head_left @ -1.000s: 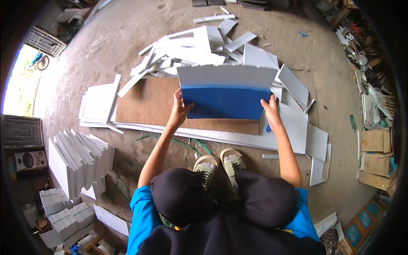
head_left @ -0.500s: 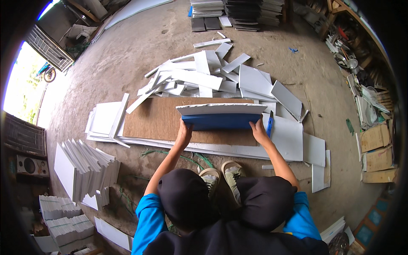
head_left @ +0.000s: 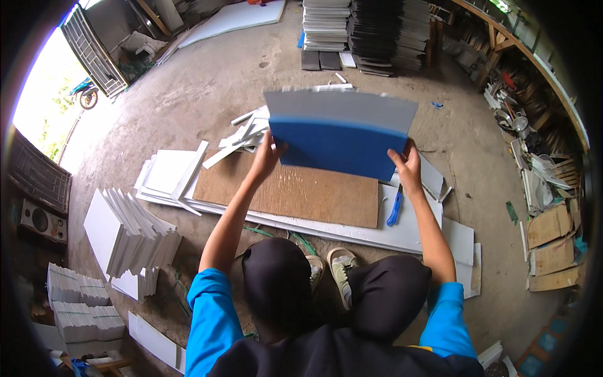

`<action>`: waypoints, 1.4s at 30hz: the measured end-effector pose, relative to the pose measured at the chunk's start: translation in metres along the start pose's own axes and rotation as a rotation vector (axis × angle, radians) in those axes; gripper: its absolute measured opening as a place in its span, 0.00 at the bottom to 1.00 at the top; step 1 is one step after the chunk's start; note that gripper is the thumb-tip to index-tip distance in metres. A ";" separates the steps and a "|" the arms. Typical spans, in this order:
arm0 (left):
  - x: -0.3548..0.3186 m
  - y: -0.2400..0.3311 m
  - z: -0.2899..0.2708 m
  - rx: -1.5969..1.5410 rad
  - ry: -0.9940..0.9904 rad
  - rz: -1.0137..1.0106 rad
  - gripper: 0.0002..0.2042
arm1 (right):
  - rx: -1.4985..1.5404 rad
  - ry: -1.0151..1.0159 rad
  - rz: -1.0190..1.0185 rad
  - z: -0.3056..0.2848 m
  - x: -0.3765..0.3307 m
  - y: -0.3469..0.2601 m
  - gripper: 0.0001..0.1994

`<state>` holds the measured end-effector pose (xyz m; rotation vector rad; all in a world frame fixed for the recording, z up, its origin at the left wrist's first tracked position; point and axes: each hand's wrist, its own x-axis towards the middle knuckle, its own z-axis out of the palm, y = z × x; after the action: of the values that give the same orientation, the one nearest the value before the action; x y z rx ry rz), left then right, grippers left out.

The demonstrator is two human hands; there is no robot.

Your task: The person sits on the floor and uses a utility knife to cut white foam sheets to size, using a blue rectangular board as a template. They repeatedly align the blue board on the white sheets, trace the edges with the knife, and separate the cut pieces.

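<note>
Blue sheet (head_left: 339, 147) blurred, scrap pile (head_left: 248, 135) behind

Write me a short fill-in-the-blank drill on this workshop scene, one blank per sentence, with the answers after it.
1. The left hand and right hand hold up a folded sheet that is grey on top and ____ below.
2. Under the sheet a brown ____ board lies flat on the floor.
3. The blue-handled cutter lies on a white panel, just to the ____ of the brown board.
4. Both forearms come out of ____ sleeves.

Missing words: blue; wooden; right; blue
</note>
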<state>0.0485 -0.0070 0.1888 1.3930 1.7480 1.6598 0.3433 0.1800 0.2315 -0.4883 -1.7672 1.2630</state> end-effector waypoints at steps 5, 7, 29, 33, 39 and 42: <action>0.023 0.058 -0.001 0.008 0.612 -0.242 0.39 | 0.284 0.183 0.037 0.024 0.022 -0.045 0.19; 0.007 0.064 0.027 -0.304 0.355 -0.211 0.45 | 0.405 0.269 0.196 0.034 0.013 -0.052 0.20; -0.059 -0.131 0.059 -0.410 -0.012 -0.743 0.29 | 0.067 0.023 0.566 0.032 -0.105 0.137 0.26; -0.066 -0.151 0.072 -0.297 0.065 -0.751 0.29 | -0.068 -0.162 0.459 0.070 -0.081 0.170 0.27; -0.079 -0.147 0.099 0.656 0.180 -0.641 0.31 | -0.296 -0.264 0.386 0.096 -0.078 0.191 0.30; -0.083 -0.132 0.106 0.714 0.229 -0.561 0.33 | -0.304 -0.246 0.439 0.097 -0.072 0.185 0.30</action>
<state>0.1179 0.0066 0.0138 0.8045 2.7102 0.9483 0.2697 0.1486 0.0252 -0.9712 -2.1529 1.3988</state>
